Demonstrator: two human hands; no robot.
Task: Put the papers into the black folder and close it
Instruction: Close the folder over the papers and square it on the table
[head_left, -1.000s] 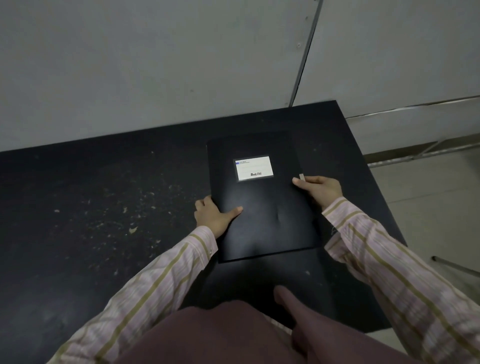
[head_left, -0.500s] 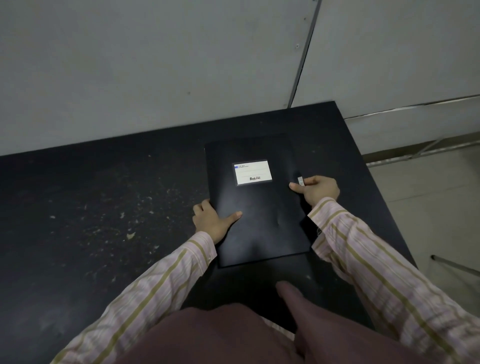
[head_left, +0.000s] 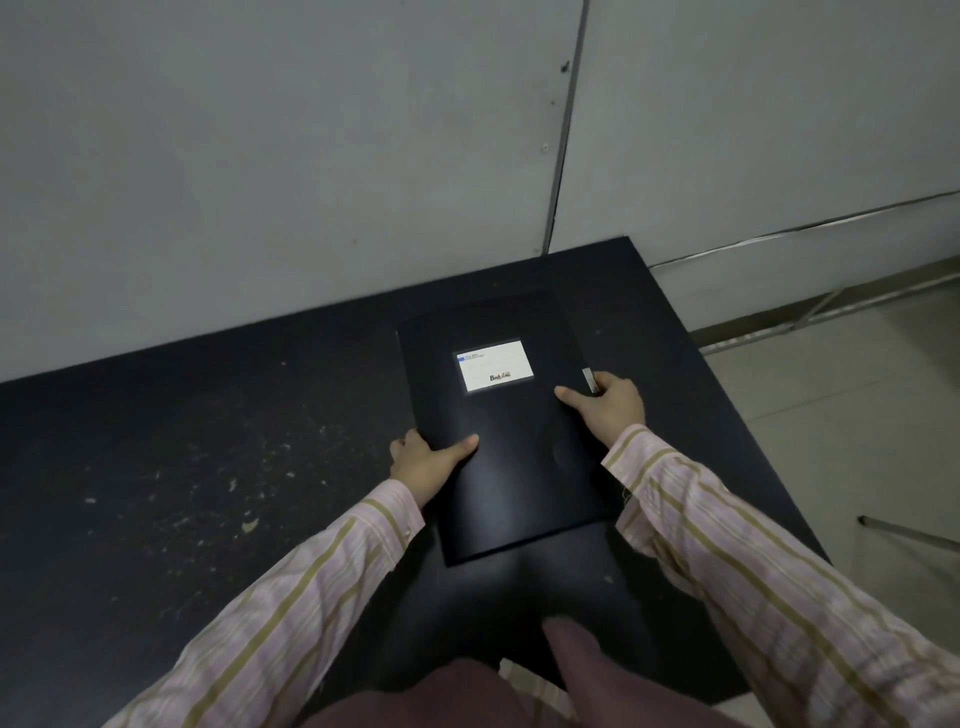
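A: Flat black plastic folder with a white label lies shut on the dark speckled desk, toward its far right corner, long side running away from the person. No loose papers in view; whether they sit inside cannot be told.

B: Hands?

A: Left hand grips the folder's left edge near the lower half, thumb flat on the cover, fingers curled under or against the edge. Right hand is on the right edge, further up, thumb pressed on the cover, fingers closed around a small pale tab or clasp at that edge. Exactly what the tab is stays too small to tell.

B: How will it handle?

A: Judging by the sheen and the shallow dents in the cover, light, thin, somewhat flexible, likely slick. It would bow if lifted by one corner. Best taken at both long edges, as now, or pinned flat with one palm while the other works the clasp.

B: Progress?

A: Cover down, so probably the closing step, near the end. Striped sleeves clear of the folder's near edge.
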